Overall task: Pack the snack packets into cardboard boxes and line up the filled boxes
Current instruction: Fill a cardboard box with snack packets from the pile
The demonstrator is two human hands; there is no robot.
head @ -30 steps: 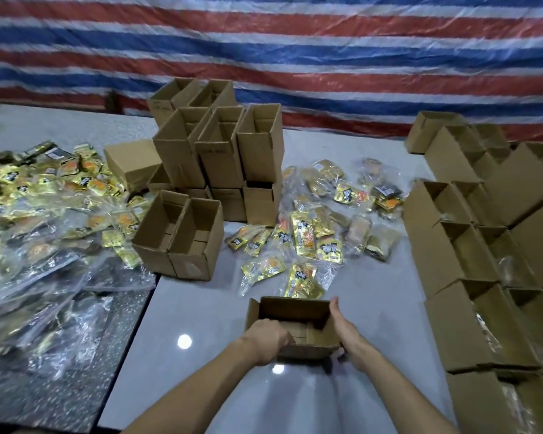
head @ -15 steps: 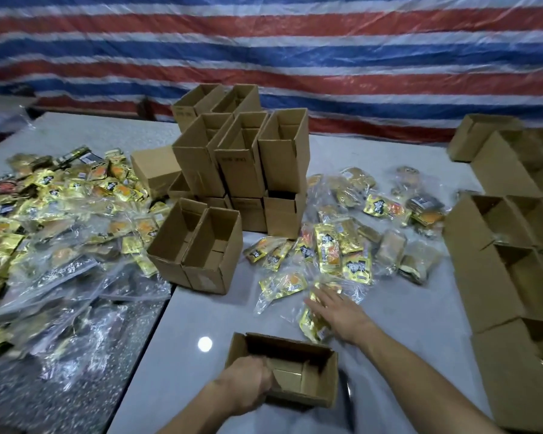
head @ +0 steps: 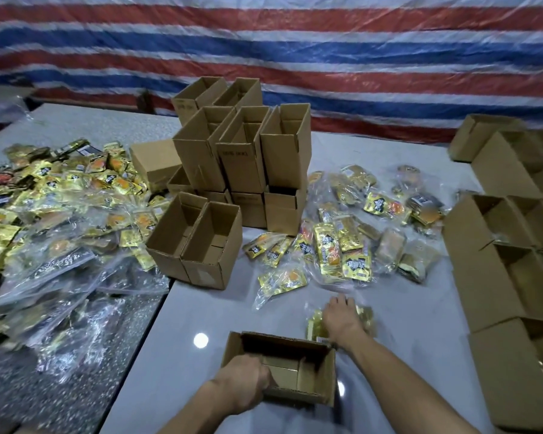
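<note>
the open cardboard box point(head: 298, 371) sits at the near edge of the pale table point(head: 420, 346), mouth up and empty, its long axis running left to right and dipping slightly toward the near right. the left hand point(head: 245, 382) steadies it, fingers hooked over the near-left wall. just beyond the box's far right corner lies a clear bag of gold snack packets point(head: 314, 328) with the right hand point(head: 342, 317) palm-down on top. blur hides whether the fingers are clamped on the bag or only pressing it. the bag seems to lie flat, longer side across the view.

this looks like the start of filling this box: next the bag must be lifted over the far rim and laid in lengthwise.

further out, loose packets point(head: 333, 249) lie scattered mid-table beside a stack of empty boxes point(head: 242, 158). a large pile of packets point(head: 60, 198) lies left, and a row of open boxes point(head: 496, 245) lines the right.
</note>
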